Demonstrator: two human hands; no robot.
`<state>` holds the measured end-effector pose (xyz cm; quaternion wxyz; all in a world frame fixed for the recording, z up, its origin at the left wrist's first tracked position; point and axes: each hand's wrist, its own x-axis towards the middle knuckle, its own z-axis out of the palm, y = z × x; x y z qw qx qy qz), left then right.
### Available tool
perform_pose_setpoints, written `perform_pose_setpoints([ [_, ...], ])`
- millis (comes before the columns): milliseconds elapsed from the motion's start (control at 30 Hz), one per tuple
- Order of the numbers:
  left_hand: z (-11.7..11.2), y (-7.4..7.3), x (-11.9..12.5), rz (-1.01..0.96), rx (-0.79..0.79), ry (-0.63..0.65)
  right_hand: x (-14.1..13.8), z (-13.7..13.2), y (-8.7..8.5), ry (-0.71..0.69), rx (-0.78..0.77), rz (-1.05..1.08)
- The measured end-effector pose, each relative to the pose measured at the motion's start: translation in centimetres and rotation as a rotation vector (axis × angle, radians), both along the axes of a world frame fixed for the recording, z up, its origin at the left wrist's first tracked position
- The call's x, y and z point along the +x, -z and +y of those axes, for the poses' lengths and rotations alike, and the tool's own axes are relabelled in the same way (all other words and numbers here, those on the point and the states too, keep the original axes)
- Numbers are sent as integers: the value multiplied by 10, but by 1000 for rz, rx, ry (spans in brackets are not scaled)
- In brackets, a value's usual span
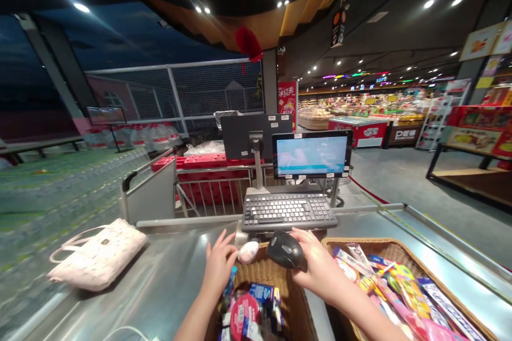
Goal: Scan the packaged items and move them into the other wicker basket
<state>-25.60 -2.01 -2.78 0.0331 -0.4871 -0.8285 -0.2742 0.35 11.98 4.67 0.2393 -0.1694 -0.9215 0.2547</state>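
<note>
My right hand (316, 260) is wrapped around a black handheld barcode scanner (285, 249), its head turned to the left. Between the thumb and fingers of my left hand (218, 260) is a small white-and-pink egg-shaped package (248, 251), just left of the scanner and apart from it. Below both hands stands a wicker basket (301, 303) with a round pink tub (245, 315) and several small boxes inside. A keyboard (288, 210) lies just beyond my hands, in front of a lit monitor (312, 154).
A second wicker basket (394, 243) full of colourful packaged sweets is at the right. On the metal counter (160, 272) at the left rests a pale handbag (102, 256). Another screen, seen from behind (240, 136), and a shopping cart (212, 194) stand beyond the counter.
</note>
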Motion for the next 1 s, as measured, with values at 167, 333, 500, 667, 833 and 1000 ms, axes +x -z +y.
perform_pose_setpoints([
  [167, -16, 17, -4, 19, -114, -9, -11, -10, 8, -43, -39, -63],
  [333, -28, 32, -8, 90, -256, 39, -20, -17, 17, -68, -76, -68],
  [500, -32, 53, -14, 106, -310, 144, -25, -21, 17, -63, -80, -87],
  [667, -24, 53, -14, 238, -366, 134, -12, -18, 11, -9, -121, -36],
  [833, 21, 20, 15, 264, -279, 265, 28, 2, 0, 112, -98, 36],
  [1000, 92, -2, 85, 206, -170, 514, 89, 28, -15, 294, -74, 134],
])
